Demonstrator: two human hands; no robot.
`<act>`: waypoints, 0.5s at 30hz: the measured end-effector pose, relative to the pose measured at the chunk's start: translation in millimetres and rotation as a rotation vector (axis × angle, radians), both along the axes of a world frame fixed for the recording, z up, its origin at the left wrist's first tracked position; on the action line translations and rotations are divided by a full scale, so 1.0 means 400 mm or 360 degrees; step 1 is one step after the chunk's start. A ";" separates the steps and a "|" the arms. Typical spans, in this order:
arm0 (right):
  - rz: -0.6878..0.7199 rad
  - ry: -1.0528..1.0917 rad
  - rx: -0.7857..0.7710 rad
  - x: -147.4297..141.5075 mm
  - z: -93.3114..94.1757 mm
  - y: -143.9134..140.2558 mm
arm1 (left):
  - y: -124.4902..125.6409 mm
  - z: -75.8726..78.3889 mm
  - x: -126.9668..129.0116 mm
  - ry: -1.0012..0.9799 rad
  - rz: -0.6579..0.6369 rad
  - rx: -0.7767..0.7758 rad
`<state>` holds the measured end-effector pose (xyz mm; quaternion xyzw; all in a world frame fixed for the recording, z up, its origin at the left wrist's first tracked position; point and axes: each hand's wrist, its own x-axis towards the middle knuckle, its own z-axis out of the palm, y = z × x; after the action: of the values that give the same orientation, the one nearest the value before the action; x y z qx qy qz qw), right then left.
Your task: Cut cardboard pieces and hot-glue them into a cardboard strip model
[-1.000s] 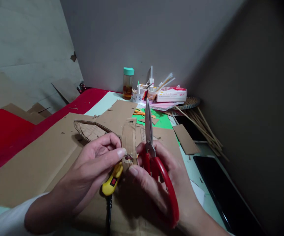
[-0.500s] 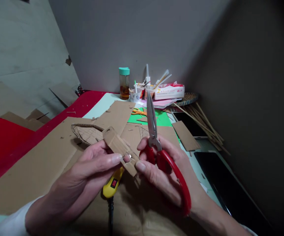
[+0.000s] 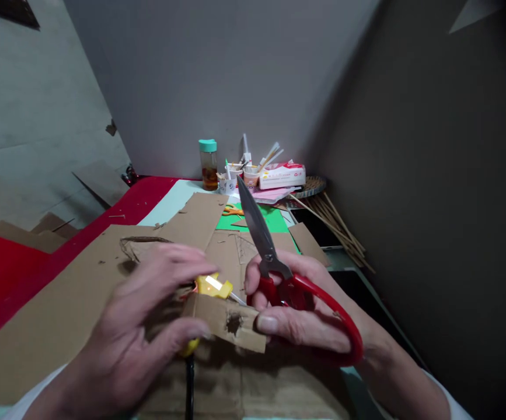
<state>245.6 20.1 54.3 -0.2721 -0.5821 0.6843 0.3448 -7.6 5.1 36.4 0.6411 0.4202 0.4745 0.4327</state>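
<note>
Nearest the viewer, the left hand [image 3: 143,326] and right hand [image 3: 305,309] meet over a large brown cardboard sheet [image 3: 60,303] that covers the near table. Between them a small cardboard strip [image 3: 226,321] lies almost level, pinched at its left end by the left thumb and fingers and at its right end by the right thumb; it is brown, creased, ragged at the edges, with a dark torn spot near its middle. The right hand also grips red-handled scissors [image 3: 279,274], blades together and pointing up and away to the left. Just behind the strip sits a yellow glue gun [image 3: 211,287], its black cord [image 3: 189,385] running toward the viewer. Open room lies left of the hands, across the bare sheet to a red mat [image 3: 7,274]; on the right a dark slab [image 3: 366,291] sits near the table's edge, close to the side wall. Farther off lie a green sheet [image 3: 274,220] and a bundle of wooden sticks [image 3: 335,224]. At the back wall stand a teal-capped bottle [image 3: 208,164], paper cups [image 3: 235,175] of tools and a tissue pack [image 3: 282,175].
</note>
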 end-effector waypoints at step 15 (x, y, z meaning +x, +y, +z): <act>-0.0382 -0.0895 0.1023 -0.012 0.007 -0.013 | 0.037 -0.004 0.010 -0.0348 0.0360 -0.0233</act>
<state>240.9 14.8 57.2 -0.3923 -0.8008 0.3229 0.3172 -3.5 20.0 34.7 0.5011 0.4736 0.5552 0.4653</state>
